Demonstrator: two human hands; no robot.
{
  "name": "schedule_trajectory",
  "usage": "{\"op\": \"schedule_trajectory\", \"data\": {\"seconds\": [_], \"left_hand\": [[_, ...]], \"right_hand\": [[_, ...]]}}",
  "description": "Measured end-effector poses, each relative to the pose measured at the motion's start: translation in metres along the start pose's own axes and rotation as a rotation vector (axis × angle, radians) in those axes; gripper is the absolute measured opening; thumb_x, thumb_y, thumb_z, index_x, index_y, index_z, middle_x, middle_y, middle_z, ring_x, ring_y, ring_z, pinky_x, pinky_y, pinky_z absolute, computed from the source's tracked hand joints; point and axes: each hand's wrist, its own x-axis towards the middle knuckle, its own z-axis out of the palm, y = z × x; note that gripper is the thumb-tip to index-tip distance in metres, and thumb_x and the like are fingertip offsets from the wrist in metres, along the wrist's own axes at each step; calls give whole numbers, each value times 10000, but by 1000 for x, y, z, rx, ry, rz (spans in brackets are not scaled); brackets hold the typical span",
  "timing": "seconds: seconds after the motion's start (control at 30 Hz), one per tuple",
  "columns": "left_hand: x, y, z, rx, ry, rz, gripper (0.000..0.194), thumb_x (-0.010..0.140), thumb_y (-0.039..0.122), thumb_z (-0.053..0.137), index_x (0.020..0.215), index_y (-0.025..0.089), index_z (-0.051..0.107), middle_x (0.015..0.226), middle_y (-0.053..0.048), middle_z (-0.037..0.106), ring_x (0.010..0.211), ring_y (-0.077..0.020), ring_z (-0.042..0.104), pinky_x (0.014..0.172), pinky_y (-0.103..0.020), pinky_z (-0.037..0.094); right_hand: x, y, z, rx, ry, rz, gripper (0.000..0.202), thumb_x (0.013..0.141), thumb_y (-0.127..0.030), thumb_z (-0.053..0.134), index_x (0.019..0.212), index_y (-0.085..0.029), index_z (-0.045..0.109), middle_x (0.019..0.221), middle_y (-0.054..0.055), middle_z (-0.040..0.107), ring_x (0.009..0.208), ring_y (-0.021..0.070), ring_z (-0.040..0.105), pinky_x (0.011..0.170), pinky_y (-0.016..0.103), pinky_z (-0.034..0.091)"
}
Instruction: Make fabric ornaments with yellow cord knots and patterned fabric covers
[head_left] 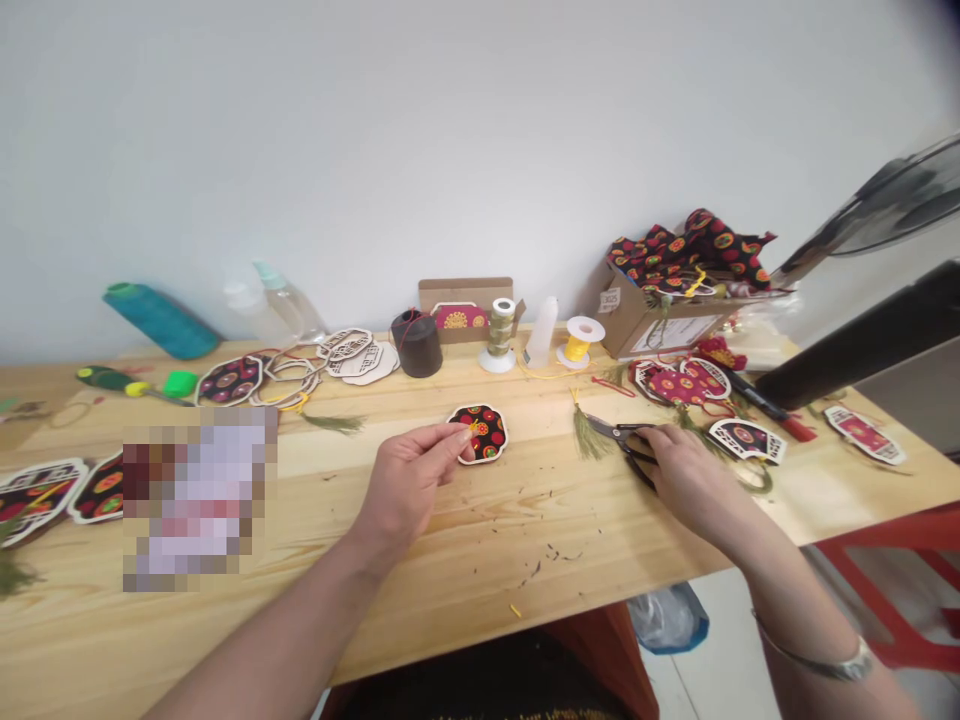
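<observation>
My left hand (412, 475) pinches the left edge of a small wood-rimmed ornament (487, 437) covered in black cloth with red and yellow patterns, low over the middle of the table. To the right, my right hand (679, 465) rests over the black handles of a pair of scissors (621, 436), whose blades point left. Its fingers are curled on the handles. A green tassel (591, 436) with a yellow loop lies just left of the blade tips. Dark thread scraps (551, 555) are scattered on the wood nearer to me.
Along the wall stand a black thread spool (417, 343), a yellow spool (579, 342), a white bottle (541, 335) and a cardboard box (637, 325) heaped with cloth. More ornaments (684, 383) lie right and left. A dark post (862, 335) and red chair (892, 580) are at right.
</observation>
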Motion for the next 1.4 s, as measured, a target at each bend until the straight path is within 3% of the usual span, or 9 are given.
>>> {"op": "schedule_trajectory", "data": {"seconds": [0.13,0.27,0.4,0.5,0.6,0.7,0.8,1.17,1.4], "left_hand": [[0,1,-1,-7,-18,2,158,640,277,770,663,126,732,565,-17,602,450,-39,331,438,-217,212],[1,1,-1,-36,-11,-10,166,629,276,779,678,124,735,559,-15,598,441,-34,313,432,-216,190],[0,2,0,-37,-17,-3,169,634,282,775,670,123,729,560,-16,598,441,-36,317,428,-216,201],[-1,2,0,-26,-20,3,175,637,293,769,673,126,731,562,-13,597,439,-36,317,427,-214,216],[-3,3,1,-4,-13,5,173,641,298,763,676,131,733,559,-9,600,435,-37,317,424,-214,224],[-4,2,1,21,-20,16,162,660,295,749,700,138,739,568,-8,613,434,-39,315,423,-214,232],[-5,0,1,58,-42,34,154,690,291,732,745,148,750,589,-12,632,449,-48,338,435,-216,254],[-5,0,-1,114,-98,48,135,726,274,695,700,151,744,604,-9,639,464,-56,363,455,-222,264],[-5,0,-1,157,-116,91,117,761,230,656,747,166,753,622,6,647,502,-61,410,522,-219,335]], "right_hand": [[1,1,-6,-39,-61,24,237,792,-65,481,987,-83,615,954,157,617,900,258,612,815,331,458],[-9,21,-18,-74,-90,73,192,748,-47,469,850,-126,611,848,129,629,754,227,630,663,303,452],[-16,35,-34,81,-18,136,154,781,-256,551,877,-162,625,802,116,665,682,246,622,580,324,439],[-13,14,-45,447,-17,16,269,754,-364,601,956,-186,609,812,78,667,681,217,613,588,303,459],[-6,-25,-52,702,2,-145,369,712,-395,634,1019,-195,586,850,57,643,723,198,582,632,290,458],[4,-61,-53,801,-62,-270,309,745,-416,625,933,-174,588,785,37,609,676,173,535,584,271,414],[12,-82,-50,783,-175,-322,279,792,-453,608,807,-178,564,703,6,559,616,137,473,549,252,361],[18,-102,-42,686,-152,-317,296,774,-468,652,794,-186,567,681,-18,510,591,109,416,547,243,300],[19,-104,-49,682,-189,-289,133,802,-301,587,753,-180,612,623,-29,499,543,90,399,516,233,269]]}}
